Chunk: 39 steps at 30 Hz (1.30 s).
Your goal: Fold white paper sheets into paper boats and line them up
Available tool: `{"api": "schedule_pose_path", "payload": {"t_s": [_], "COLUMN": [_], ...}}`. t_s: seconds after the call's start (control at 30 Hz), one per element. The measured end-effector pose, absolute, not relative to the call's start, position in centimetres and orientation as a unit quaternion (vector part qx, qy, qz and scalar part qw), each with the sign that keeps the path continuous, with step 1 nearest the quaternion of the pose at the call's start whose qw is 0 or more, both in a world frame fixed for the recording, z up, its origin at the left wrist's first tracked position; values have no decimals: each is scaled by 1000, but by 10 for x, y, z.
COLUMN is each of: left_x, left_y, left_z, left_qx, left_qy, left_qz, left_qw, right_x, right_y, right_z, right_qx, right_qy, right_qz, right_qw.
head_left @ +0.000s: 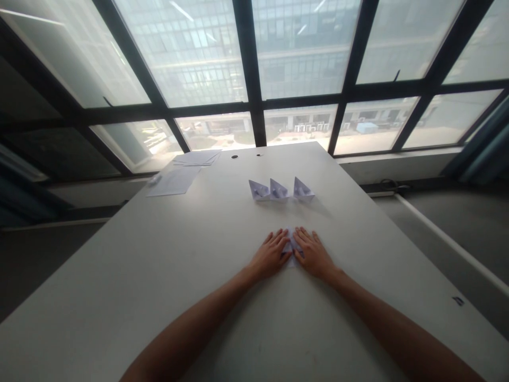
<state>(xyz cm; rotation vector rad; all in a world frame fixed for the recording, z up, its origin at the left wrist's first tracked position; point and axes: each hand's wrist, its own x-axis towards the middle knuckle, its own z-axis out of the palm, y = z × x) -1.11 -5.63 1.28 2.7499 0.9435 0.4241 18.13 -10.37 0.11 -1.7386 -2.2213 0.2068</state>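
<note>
A small folded piece of white paper lies on the table, mostly covered by my two hands. My left hand rests flat over its left side with the fingers stretched forward. Over the right side lies my right hand, also flat, its fingertips close to those of the left. Just beyond the hands stand three folded paper boats, the left one, the middle one and the right one. The left and middle boats nearly touch, while a gap separates the right one.
Sheets of white paper lie at the table's far left, with more sheets behind them. A small dark item sits near the right edge of the white table. Large windows rise beyond the far edge.
</note>
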Motion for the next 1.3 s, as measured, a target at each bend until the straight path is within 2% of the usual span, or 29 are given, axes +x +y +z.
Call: {"api": "schedule_pose_path", "payload": {"t_s": [0.33, 0.77, 0.97, 1.17, 1.3], "left_x": [-17, -17, -12, -8, -7], "left_y": [-53, -47, -54, -58, -60], "left_z": [15, 13, 19, 18, 16], "left_qx": [930, 930, 936, 936, 931], "left_qy": [345, 349, 335, 324, 322], "left_qz": [107, 89, 102, 124, 156], "left_qw": [62, 71, 31, 57, 75], "right_x": [182, 181, 178, 173, 175], "right_y": [-102, -103, -104, -113, -108], "right_z": [0, 1, 2, 18, 24], "right_qx": [-606, -610, -616, -620, -618], "right_qy": [-772, -769, -765, -748, -701], "right_qz": [84, 91, 81, 63, 151], "right_qw": [169, 167, 170, 230, 322]}}
